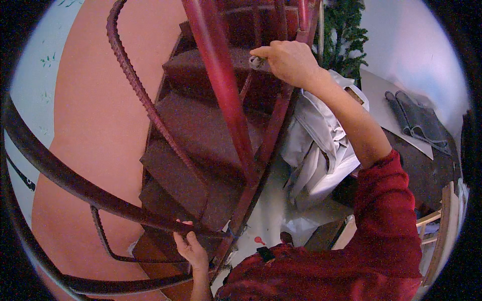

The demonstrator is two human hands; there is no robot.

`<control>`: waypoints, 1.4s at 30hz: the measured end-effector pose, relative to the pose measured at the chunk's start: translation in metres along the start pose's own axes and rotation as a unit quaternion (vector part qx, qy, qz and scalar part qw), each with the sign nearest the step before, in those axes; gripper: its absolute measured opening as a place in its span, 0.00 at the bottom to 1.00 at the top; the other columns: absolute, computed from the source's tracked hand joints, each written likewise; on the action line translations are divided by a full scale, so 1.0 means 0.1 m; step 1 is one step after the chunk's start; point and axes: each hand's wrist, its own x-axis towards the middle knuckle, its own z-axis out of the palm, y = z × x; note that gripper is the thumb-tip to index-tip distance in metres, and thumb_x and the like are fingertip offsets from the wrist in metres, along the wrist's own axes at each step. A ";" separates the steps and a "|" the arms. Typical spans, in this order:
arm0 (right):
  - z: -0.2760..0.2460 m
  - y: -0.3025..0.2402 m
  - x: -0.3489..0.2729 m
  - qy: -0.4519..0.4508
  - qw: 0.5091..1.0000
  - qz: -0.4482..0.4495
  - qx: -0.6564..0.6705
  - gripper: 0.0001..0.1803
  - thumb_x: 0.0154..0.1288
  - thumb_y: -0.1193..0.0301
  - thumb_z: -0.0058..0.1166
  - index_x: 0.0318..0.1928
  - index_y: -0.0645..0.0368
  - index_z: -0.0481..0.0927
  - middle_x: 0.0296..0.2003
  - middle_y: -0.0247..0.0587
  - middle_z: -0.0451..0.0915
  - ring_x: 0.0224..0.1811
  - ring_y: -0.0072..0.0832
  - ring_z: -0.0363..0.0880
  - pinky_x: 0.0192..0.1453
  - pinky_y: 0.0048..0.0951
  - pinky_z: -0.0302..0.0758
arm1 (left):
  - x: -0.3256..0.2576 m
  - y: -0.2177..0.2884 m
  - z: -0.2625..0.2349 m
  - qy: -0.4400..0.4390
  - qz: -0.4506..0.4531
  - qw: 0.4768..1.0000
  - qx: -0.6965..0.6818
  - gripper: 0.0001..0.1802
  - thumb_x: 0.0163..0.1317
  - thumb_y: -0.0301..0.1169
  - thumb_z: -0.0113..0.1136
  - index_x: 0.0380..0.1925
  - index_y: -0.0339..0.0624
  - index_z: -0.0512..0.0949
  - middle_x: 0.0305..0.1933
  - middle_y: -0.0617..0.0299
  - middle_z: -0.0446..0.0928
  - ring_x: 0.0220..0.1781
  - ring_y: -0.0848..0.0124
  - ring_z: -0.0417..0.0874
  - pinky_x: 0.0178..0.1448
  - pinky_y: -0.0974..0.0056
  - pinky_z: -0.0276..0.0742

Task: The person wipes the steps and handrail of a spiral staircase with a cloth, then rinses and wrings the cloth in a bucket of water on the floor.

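Observation:
My left hand is closed round the dark curved handrail of a spiral staircase, with fingertips showing over the rail's far side. My right hand, its arm stretched forward, is closed on a small crumpled whitish cloth. The cloth is held over the dark red stair steps, to the right of a thick glossy red post. Most of the cloth is hidden under my fingers.
A twisted red metal bar curves beside the steps. To the right are white draped fabric, a green artificial tree and dark folded mesh-like items on a table. A small red object lies on the floor below.

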 end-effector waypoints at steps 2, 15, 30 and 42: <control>0.10 -0.08 -0.06 0.034 0.999 -0.007 -0.008 0.19 0.54 0.71 0.45 0.49 0.46 0.71 0.27 0.46 0.77 0.25 0.43 0.78 0.28 0.42 0.74 | 0.00 -0.01 0.02 0.013 0.009 0.999 0.038 0.21 0.59 0.22 0.40 0.55 0.31 0.61 0.45 0.57 0.71 0.46 0.69 0.70 0.56 0.66 0.62; 0.67 -0.16 -0.67 0.065 0.544 0.288 0.786 0.18 0.59 0.77 0.36 0.50 0.59 0.70 0.37 0.41 0.79 0.27 0.27 0.77 0.24 0.19 0.72 | -0.02 -0.05 0.02 0.031 0.064 0.997 -0.016 0.23 0.61 0.24 0.39 0.57 0.29 0.58 0.46 0.56 0.70 0.46 0.68 0.69 0.55 0.65 0.63; 1.10 -0.48 0.38 0.043 -0.139 -0.064 0.987 0.17 0.60 0.54 0.40 0.33 0.56 0.70 0.22 0.34 0.67 0.23 0.22 0.63 0.24 0.24 0.62 | -0.02 -0.05 0.10 0.060 0.068 0.992 0.087 0.23 0.63 0.27 0.40 0.58 0.29 0.56 0.44 0.55 0.70 0.46 0.66 0.70 0.56 0.63 0.63; 0.98 -0.81 0.12 0.064 0.098 0.205 0.972 0.22 0.66 0.49 0.32 0.31 0.51 0.71 0.22 0.35 0.74 0.21 0.23 0.70 0.23 0.25 0.66 | -0.04 -0.32 0.14 0.098 0.080 0.991 0.041 0.26 0.65 0.33 0.37 0.59 0.28 0.52 0.38 0.55 0.67 0.42 0.66 0.67 0.55 0.61 0.61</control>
